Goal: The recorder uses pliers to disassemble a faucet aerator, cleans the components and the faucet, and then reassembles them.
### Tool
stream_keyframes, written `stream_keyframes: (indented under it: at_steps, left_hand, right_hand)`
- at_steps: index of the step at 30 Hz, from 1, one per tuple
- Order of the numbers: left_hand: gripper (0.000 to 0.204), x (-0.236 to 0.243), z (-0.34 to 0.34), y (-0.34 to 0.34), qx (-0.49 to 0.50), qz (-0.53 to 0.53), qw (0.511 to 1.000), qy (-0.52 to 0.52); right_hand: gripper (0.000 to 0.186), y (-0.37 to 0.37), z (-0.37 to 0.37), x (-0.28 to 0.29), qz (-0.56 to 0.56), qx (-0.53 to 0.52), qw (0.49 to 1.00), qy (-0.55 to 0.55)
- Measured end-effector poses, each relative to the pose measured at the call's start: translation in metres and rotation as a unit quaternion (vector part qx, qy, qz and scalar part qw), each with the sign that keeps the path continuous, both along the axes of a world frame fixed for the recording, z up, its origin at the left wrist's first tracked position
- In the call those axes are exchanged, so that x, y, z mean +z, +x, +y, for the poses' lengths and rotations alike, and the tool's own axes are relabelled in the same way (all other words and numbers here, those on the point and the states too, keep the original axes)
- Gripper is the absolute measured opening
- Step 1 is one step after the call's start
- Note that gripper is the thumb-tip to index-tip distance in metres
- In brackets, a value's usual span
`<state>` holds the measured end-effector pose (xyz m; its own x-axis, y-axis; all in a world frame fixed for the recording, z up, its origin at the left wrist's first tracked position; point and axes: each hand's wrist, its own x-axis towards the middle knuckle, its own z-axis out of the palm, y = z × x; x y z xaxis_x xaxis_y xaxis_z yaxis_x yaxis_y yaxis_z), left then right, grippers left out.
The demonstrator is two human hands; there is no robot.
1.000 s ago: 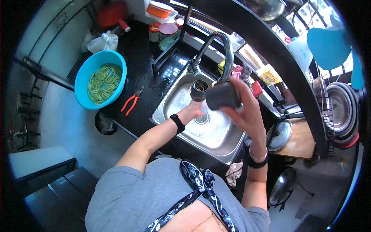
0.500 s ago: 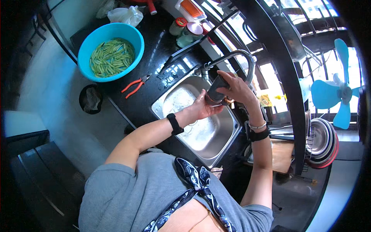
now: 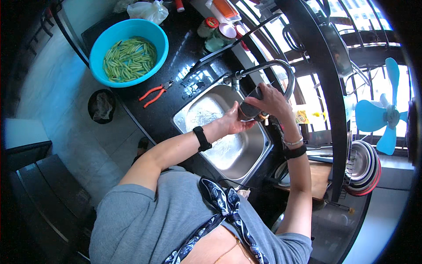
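Over the steel sink (image 3: pixel 257 152), my right hand (image 3: pixel 273 102) is wrapped round a dark cylindrical container (image 3: pixel 249 108), which tilts down toward my left hand. What kind of container it is, I cannot make out. Just below its lower end, my left hand (image 3: pixel 236 122) has the palm turned up and the fingers stretched out. Part of those fingers is hidden behind the container. Shallow water (image 3: pixel 206 112) shows in the far left part of the basin. The curved tap (image 3: pixel 281 66) arches above my right hand.
On the black counter (image 3: pixel 176 110), a blue basin (image 3: pixel 94 66) holds green pods (image 3: pixel 129 59) in water. Red-handled pliers (image 3: pixel 154 94) lie between basin and sink. Jars (image 3: pixel 209 26) stand at the back. A wooden board (image 3: pixel 320 176) and stacked bowls (image 3: pixel 362 163) sit at right.
The view has shifted slightly. My right hand has turned a little with the container, and both hands stay close together over the sink.
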<state>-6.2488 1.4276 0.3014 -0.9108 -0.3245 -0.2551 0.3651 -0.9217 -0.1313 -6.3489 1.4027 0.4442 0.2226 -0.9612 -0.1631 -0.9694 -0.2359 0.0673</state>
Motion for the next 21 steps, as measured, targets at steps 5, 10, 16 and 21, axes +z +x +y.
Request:
stream_keyframes:
  at_steps: [5, 10, 16, 21]
  left_hand:
    - [0.060, 0.001, -0.002, 0.000, -0.005, -0.099, 0.995, 0.018]
    - [0.052, -0.001, -0.004, 0.002, 0.013, -0.061, 0.998, -0.020]
    - [0.049, 0.000, -0.004, 0.000, 0.012, -0.059, 0.998, -0.002]
    - [0.047, 0.004, -0.005, 0.005, 0.026, -0.079, 0.997, -0.003]
  right_hand:
    - [0.080, 0.028, -0.006, 0.007, 0.067, -0.092, 0.991, 0.064]
    - [0.056, 0.004, -0.007, 0.017, -0.158, 0.044, 0.983, 0.084]
    - [0.050, 0.011, -0.014, 0.025, -0.096, 0.025, 0.981, 0.166]
    - [0.065, 0.016, -0.013, 0.015, 0.107, -0.101, 0.982, 0.114]
